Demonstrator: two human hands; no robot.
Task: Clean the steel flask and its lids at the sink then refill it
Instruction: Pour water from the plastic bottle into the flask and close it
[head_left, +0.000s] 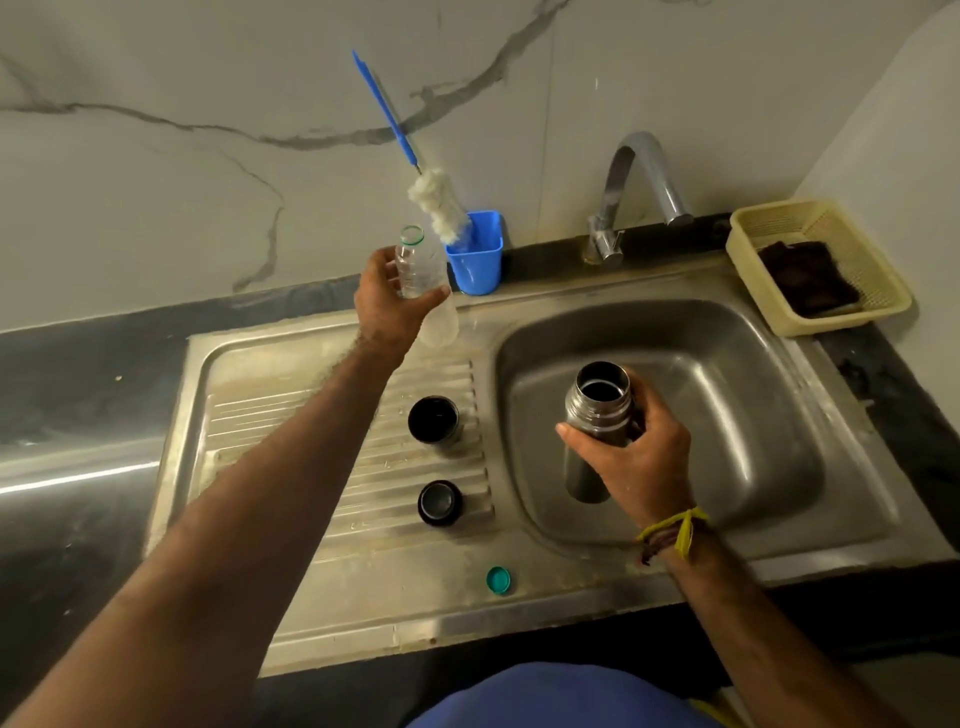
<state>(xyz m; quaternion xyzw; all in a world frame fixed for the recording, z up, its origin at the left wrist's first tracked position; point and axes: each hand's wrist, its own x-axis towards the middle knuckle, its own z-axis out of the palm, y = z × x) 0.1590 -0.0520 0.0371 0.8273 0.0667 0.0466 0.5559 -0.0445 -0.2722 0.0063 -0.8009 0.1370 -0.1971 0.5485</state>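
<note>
My right hand (636, 454) grips the open steel flask (597, 415) upright over the sink basin (727, 374). Up near the back of the drainboard, my left hand (387, 299) holds a clear plastic bottle (421, 275) with no cap on its green-ringed mouth. Two dark flask lids sit on the drainboard: the cup lid (434, 423) with its hollow facing up, and the smaller stopper lid (440, 502) closer to me. A green bottle cap (498, 579) lies near the front edge.
A blue cup (480, 260) at the wall holds a bottle brush (431, 200) with a blue handle. The tap (636, 182) stands behind the basin, no water running. A yellow basket (748, 244) with a dark cloth (805, 278) sits at the right.
</note>
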